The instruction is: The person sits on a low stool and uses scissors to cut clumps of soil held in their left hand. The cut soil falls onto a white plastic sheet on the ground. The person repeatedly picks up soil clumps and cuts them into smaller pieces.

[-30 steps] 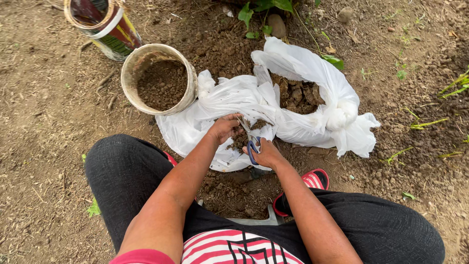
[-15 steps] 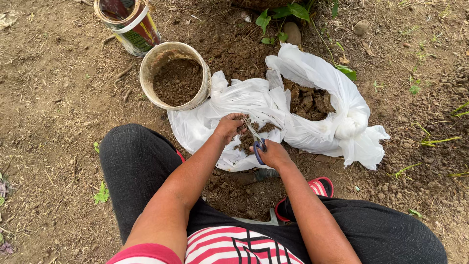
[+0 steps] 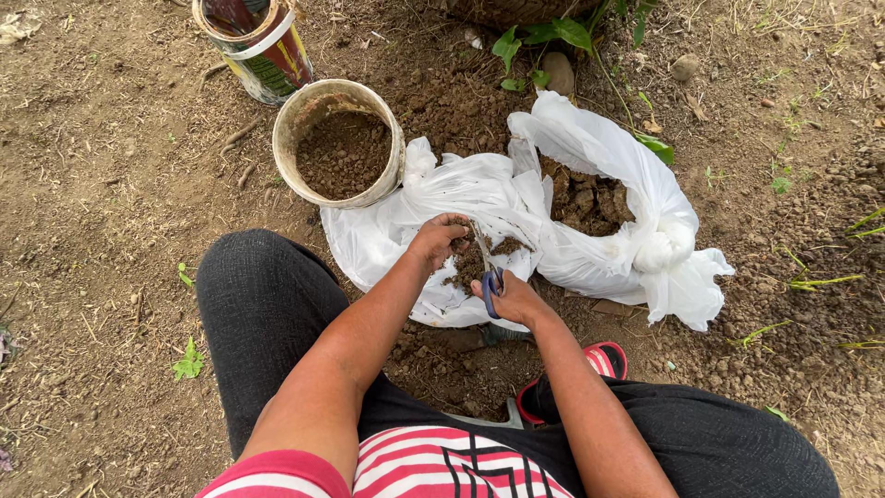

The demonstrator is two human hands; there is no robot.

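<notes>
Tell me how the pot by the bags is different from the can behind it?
The pot is plain cream; the can has a red and yellow printed side. The pot stands wide open, showing brown soil inside; the can leans and is cut off by the picture's top edge, so its contents are unclear. The pot touches a white bag; the can sits apart. Both are round and rest on bare dirt.
</notes>
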